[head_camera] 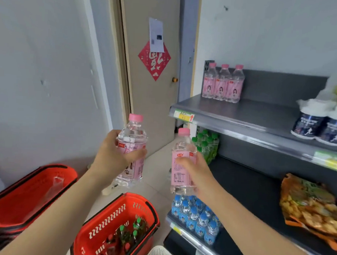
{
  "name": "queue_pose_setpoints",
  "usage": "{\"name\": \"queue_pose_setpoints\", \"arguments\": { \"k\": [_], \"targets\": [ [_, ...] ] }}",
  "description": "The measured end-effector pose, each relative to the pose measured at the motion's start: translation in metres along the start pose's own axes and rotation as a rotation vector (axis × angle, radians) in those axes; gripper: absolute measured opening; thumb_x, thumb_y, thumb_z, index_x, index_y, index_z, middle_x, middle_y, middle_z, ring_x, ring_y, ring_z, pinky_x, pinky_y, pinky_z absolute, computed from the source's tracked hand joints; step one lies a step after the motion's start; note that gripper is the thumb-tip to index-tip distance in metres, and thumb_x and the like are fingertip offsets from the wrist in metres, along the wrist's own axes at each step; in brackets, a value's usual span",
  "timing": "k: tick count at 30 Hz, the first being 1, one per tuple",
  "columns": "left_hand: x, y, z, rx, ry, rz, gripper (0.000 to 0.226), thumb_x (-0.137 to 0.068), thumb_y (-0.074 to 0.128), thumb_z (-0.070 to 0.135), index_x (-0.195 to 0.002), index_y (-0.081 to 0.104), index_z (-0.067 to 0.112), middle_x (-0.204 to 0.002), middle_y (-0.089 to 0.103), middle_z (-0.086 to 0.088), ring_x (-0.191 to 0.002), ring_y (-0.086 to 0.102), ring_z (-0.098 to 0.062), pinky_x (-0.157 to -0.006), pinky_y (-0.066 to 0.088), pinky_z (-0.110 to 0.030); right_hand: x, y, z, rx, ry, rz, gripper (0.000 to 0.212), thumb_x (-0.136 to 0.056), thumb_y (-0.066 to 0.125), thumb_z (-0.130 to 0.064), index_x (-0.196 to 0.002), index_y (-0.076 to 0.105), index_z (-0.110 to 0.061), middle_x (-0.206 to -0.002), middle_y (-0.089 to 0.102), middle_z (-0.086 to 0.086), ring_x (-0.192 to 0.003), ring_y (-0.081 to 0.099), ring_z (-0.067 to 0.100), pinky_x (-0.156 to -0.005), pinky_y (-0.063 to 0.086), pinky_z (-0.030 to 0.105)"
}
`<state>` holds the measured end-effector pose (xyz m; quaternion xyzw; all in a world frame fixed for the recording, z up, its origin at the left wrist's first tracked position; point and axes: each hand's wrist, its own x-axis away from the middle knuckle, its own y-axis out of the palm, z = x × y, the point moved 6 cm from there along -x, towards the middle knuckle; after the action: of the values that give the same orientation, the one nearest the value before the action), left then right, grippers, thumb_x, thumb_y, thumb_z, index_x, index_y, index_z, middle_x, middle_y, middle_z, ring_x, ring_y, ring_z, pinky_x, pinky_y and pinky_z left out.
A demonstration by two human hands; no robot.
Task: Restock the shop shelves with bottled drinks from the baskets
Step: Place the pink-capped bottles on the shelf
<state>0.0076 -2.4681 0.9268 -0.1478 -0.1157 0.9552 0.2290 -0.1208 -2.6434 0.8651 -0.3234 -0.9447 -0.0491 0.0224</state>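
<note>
Two pink-capped bottles are held up in front of the shelves, one per hand.
- The left hand (112,155) is wrapped round the label of the left bottle (132,133), which is held upright.
- The right hand (198,174) is clamped on the right bottle (182,148), thumb across the label, with the bottle tilted slightly.
- Three matching pink bottles (222,84) are lined up, touching, at the back left of the top shelf (243,114).
- Two dark-labelled tubs (321,127) are seen at that shelf's right end.
- A cluster of green-capped bottles (207,145) is packed on the shelf below, and blue-capped bottles (195,217) on the shelf under that; exact counts cannot be told.
- One red basket (106,220) is set on the floor below the hands, with green- and red-capped bottles inside.
- Stacked red baskets (28,185) are seen at the left.
</note>
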Motion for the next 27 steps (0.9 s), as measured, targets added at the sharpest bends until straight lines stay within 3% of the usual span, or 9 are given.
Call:
{"name": "queue_pose_setpoints", "arguments": {
  "k": [3,7,9,12,15,18,21,24,27],
  "targets": [
    [-0.008,0.016,0.023,-0.005,0.044,-0.009,0.046,-0.068,0.083,0.014,-0.095,0.049,0.028,-0.088,0.067,-0.004,-0.082,0.067,-0.025,-0.076,0.056,-0.046,-0.001,-0.017,-0.021,-0.008,-0.057,0.021,0.029,-0.088,0.059,-0.021,-0.115,0.049,-0.024,-0.106,0.065,0.003,-0.093,0.066,0.016,-0.08,0.055,0.04],
    [-0.021,0.044,0.057,0.0,0.091,-0.003,0.05,-0.07,0.082,0.019,-0.106,0.048,0.019,-0.088,0.065,-0.002,-0.08,0.065,-0.021,-0.075,0.054,-0.043,-0.008,-0.045,-0.049,-0.049,-0.101,0.007,0.028,-0.088,0.06,-0.018,-0.113,0.049,-0.025,-0.108,0.065,0.006,-0.097,0.066,0.022,-0.088,0.052,0.051],
    [-0.029,0.062,0.075,0.019,0.112,-0.004,0.051,-0.071,0.08,0.021,-0.109,0.047,0.017,-0.089,0.064,-0.002,-0.078,0.064,-0.019,-0.068,0.053,-0.037,-0.016,-0.061,-0.063,-0.05,-0.124,0.0,0.032,-0.088,0.061,-0.018,-0.116,0.047,-0.025,-0.107,0.065,0.004,-0.097,0.066,0.02,-0.087,0.053,0.049],
    [-0.04,0.085,0.1,0.02,0.14,-0.006,0.047,-0.074,0.078,0.022,-0.107,0.045,0.02,-0.09,0.063,0.001,-0.079,0.063,-0.015,-0.061,0.048,-0.028,-0.026,-0.078,-0.086,-0.051,-0.175,-0.023,0.034,-0.088,0.062,-0.018,-0.117,0.045,-0.027,-0.104,0.064,-0.001,-0.087,0.066,0.011,-0.069,0.056,0.032],
    [-0.053,0.108,0.118,0.04,0.158,0.011,0.05,-0.073,0.079,0.021,-0.109,0.045,0.02,-0.093,0.063,0.0,-0.083,0.065,-0.017,-0.064,0.05,-0.03,-0.039,-0.094,-0.108,-0.036,-0.236,-0.048,0.038,-0.089,0.062,-0.018,-0.118,0.04,-0.029,-0.102,0.061,-0.006,-0.08,0.061,0.0,-0.056,0.048,0.018],
    [-0.065,0.125,0.132,0.044,0.175,0.041,0.053,-0.072,0.08,0.02,-0.111,0.045,0.019,-0.097,0.064,-0.002,-0.086,0.065,-0.019,-0.068,0.052,-0.033,-0.052,-0.109,-0.128,-0.037,-0.31,-0.058,0.044,-0.089,0.062,-0.017,-0.124,0.038,-0.026,-0.102,0.059,-0.009,-0.081,0.06,-0.005,-0.06,0.048,0.017],
    [-0.076,0.138,0.144,0.039,0.187,0.07,0.051,-0.071,0.081,0.021,-0.109,0.046,0.02,-0.097,0.065,-0.004,-0.087,0.065,-0.021,-0.073,0.054,-0.039,-0.064,-0.123,-0.146,-0.031,-0.405,-0.065,0.041,-0.087,0.065,-0.013,-0.116,0.041,-0.032,-0.106,0.061,-0.009,-0.087,0.06,-0.004,-0.073,0.051,0.021],
    [-0.085,0.15,0.156,0.049,0.195,0.087,0.046,-0.072,0.08,0.021,-0.105,0.048,0.021,-0.094,0.065,-0.002,-0.085,0.065,-0.019,-0.07,0.052,-0.035,-0.074,-0.138,-0.164,-0.029,-0.499,-0.035,0.044,-0.085,0.067,-0.012,-0.109,0.041,-0.038,-0.11,0.06,-0.009,-0.096,0.059,0.0,-0.08,0.047,0.022],
    [-0.096,0.162,0.164,0.088,0.19,0.089,0.036,-0.074,0.078,0.018,-0.095,0.051,0.028,-0.09,0.065,0.002,-0.083,0.064,-0.015,-0.073,0.051,-0.036,-0.084,-0.155,-0.179,-0.046,-0.567,0.035,0.048,-0.084,0.068,-0.01,-0.108,0.04,-0.04,-0.111,0.06,-0.006,-0.096,0.06,0.003,-0.078,0.048,0.02]
  ]
}}
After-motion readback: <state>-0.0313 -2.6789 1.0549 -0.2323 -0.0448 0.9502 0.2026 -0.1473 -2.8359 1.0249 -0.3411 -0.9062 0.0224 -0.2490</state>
